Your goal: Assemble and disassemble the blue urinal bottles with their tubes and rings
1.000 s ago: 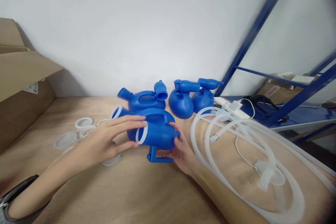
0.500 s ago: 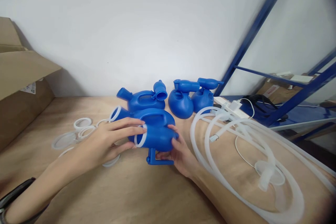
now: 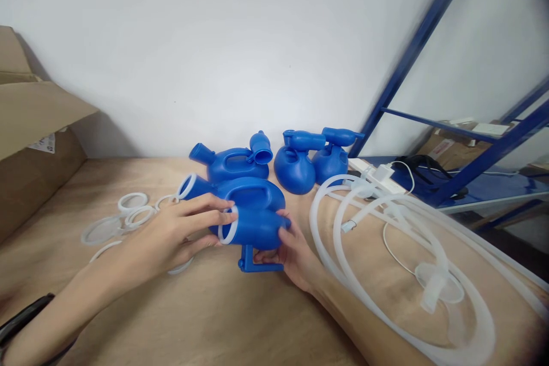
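Observation:
My right hand (image 3: pixel 291 254) grips a blue plastic jug (image 3: pixel 257 229) from its right side, near the handle that points down toward the wooden table (image 3: pixel 206 314). A white ring (image 3: pixel 226 225) sits on the jug's open mouth, facing left. My left hand (image 3: pixel 171 234) has its fingertips on that ring and mouth. Just behind lies a second blue jug (image 3: pixel 244 191), its own white-ringed spout (image 3: pixel 187 186) pointing left.
More blue jugs (image 3: pixel 234 163) (image 3: pixel 315 160) stand by the wall. Loose white rings (image 3: pixel 128 211) lie at left. Coiled translucent tubing (image 3: pixel 386 240) with a funnel piece (image 3: pixel 437 289) covers the right. A cardboard box (image 3: pixel 30 143) is far left, a blue rack (image 3: pixel 472 148) far right.
The held jug and both hands have shifted slightly left and down; my left fingers stay pressed on the white ring at its mouth.

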The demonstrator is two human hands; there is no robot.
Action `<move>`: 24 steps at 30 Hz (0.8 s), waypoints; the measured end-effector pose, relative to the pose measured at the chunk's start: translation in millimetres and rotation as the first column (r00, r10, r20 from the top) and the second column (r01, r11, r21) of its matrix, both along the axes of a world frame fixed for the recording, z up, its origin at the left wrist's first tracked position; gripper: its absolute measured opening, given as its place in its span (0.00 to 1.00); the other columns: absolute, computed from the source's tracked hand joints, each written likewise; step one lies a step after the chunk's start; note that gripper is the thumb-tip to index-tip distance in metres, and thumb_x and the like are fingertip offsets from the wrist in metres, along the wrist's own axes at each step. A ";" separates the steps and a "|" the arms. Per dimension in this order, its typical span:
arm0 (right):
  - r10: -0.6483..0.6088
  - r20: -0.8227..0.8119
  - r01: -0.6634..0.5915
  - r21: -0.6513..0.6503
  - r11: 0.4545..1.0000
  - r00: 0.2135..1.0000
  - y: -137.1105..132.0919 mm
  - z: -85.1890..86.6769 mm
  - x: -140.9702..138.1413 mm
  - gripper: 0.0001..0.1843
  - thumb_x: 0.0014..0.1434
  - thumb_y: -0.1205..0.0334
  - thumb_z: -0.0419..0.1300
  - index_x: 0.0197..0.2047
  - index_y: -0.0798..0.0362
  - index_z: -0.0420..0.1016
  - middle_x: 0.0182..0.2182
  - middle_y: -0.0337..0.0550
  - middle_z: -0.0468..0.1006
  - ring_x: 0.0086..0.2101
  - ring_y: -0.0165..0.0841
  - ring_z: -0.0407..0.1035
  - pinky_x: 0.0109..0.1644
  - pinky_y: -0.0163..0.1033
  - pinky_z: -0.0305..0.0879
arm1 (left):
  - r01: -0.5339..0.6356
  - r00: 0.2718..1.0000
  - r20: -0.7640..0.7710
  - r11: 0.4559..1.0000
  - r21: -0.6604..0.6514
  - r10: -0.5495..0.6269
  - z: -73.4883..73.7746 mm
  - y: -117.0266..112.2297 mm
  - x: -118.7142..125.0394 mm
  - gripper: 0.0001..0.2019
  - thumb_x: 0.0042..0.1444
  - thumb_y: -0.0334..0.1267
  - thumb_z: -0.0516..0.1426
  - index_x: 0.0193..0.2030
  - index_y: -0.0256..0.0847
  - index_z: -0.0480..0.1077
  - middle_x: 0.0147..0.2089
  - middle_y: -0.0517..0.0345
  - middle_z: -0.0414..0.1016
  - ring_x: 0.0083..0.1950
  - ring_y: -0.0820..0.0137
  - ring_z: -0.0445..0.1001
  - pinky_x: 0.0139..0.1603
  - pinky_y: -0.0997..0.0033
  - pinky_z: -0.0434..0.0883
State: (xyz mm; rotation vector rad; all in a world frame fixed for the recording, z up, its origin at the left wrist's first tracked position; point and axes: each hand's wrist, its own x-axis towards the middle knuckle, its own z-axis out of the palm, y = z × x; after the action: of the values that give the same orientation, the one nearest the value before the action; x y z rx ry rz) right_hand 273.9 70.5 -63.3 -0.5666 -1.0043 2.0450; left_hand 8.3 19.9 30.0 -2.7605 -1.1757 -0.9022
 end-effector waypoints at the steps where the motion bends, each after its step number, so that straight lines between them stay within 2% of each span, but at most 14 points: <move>1: -0.003 0.005 0.003 0.003 1.000 1.000 -0.1 -0.2 -0.1 0.37 0.56 0.41 0.76 0.53 0.42 0.56 0.42 0.39 0.82 0.30 0.41 0.84 0.42 0.48 0.82 | 0.003 1.000 -0.003 1.000 0.006 -0.003 1.0 -0.3 1.2 0.13 0.76 0.40 0.51 0.59 0.48 0.75 0.58 0.51 0.79 0.52 0.65 0.83 0.47 0.70 0.79; 5: -0.019 0.019 0.019 0.003 1.000 1.000 -1.0 -1.6 -0.3 0.39 0.54 0.40 0.77 0.54 0.43 0.55 0.38 0.37 0.81 0.28 0.39 0.83 0.36 0.42 0.80 | 0.025 0.999 -0.027 0.998 0.050 -0.023 3.3 -0.1 5.1 0.13 0.76 0.38 0.50 0.55 0.43 0.76 0.54 0.49 0.81 0.50 0.64 0.84 0.45 0.71 0.80; 8: -0.022 0.028 0.022 0.002 1.000 0.999 -2.3 -1.7 -0.7 0.40 0.54 0.41 0.77 0.54 0.43 0.54 0.40 0.37 0.81 0.29 0.40 0.84 0.39 0.46 0.82 | 0.028 0.999 -0.027 0.995 0.092 -0.026 0.1 1.2 4.7 0.12 0.75 0.36 0.51 0.54 0.41 0.76 0.53 0.47 0.82 0.49 0.64 0.85 0.44 0.71 0.81; 12: -0.016 0.038 0.016 0.001 1.000 0.999 -3.0 -0.2 -1.3 0.40 0.54 0.40 0.76 0.54 0.43 0.53 0.42 0.39 0.81 0.31 0.42 0.84 0.43 0.51 0.82 | 0.031 0.999 0.006 0.996 0.085 -0.031 -5.5 2.8 1.2 0.10 0.72 0.32 0.55 0.55 0.41 0.75 0.55 0.47 0.82 0.49 0.63 0.85 0.45 0.72 0.82; 17: -0.021 0.047 0.021 0.011 1.000 0.999 -3.3 1.2 -1.8 0.40 0.55 0.39 0.76 0.54 0.43 0.53 0.42 0.40 0.82 0.32 0.44 0.84 0.42 0.51 0.82 | 0.028 0.998 0.052 0.996 0.088 -0.032 -8.4 4.1 -1.2 0.11 0.71 0.33 0.57 0.57 0.42 0.76 0.56 0.47 0.82 0.48 0.65 0.85 0.43 0.74 0.82; 21: -0.014 0.049 0.013 0.024 1.000 0.999 -4.4 -0.4 -1.7 0.41 0.54 0.39 0.76 0.53 0.43 0.52 0.42 0.40 0.82 0.27 0.40 0.83 0.34 0.43 0.81 | 0.022 1.000 -0.018 0.998 0.062 -0.021 -13.0 1.0 -3.8 0.11 0.74 0.37 0.54 0.57 0.45 0.76 0.58 0.51 0.81 0.52 0.65 0.84 0.50 0.72 0.82; 24: -0.019 0.068 0.017 0.030 0.999 0.997 -5.2 -0.5 -1.3 0.42 0.53 0.38 0.76 0.54 0.43 0.53 0.47 0.42 0.81 0.26 0.37 0.82 0.32 0.41 0.80 | -0.004 0.998 -0.063 0.999 0.050 0.008 -14.4 -1.4 -4.9 0.14 0.74 0.39 0.53 0.61 0.48 0.75 0.61 0.52 0.80 0.55 0.64 0.83 0.54 0.68 0.82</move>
State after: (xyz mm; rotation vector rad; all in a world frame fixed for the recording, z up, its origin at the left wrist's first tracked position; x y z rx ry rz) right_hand 272.7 65.2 -63.7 -0.6315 -1.0642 2.0035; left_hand 3.5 18.4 15.6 -2.7233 -1.1351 -0.8254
